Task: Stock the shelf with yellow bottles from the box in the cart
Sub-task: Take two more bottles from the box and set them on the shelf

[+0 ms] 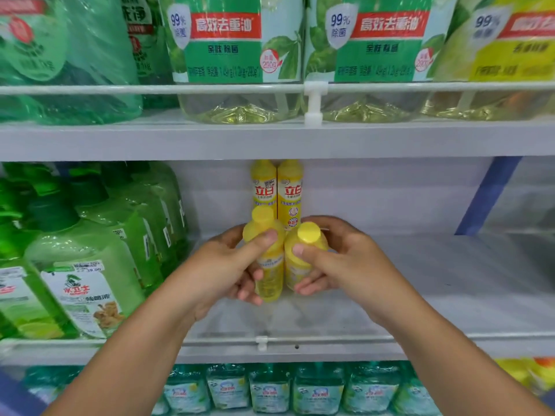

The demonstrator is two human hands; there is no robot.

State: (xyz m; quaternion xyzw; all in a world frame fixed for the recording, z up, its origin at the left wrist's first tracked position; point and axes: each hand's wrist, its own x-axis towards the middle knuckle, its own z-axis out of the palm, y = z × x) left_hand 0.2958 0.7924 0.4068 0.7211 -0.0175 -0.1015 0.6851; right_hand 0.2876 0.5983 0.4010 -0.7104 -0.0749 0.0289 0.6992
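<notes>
Two yellow bottles stand side by side at the back of the middle shelf, the left one and the right one. In front of them I hold two more upright. My left hand grips a yellow bottle with the thumb across its shoulder. My right hand grips the other yellow bottle, thumb under its cap. Both held bottles touch each other just above the shelf floor. The box and cart are out of view.
Green detergent bottles fill the left part of the same shelf. Large refill bottles stand on the shelf above, behind a white rail. Teal bottles line the shelf below. A blue bracket slants at the right.
</notes>
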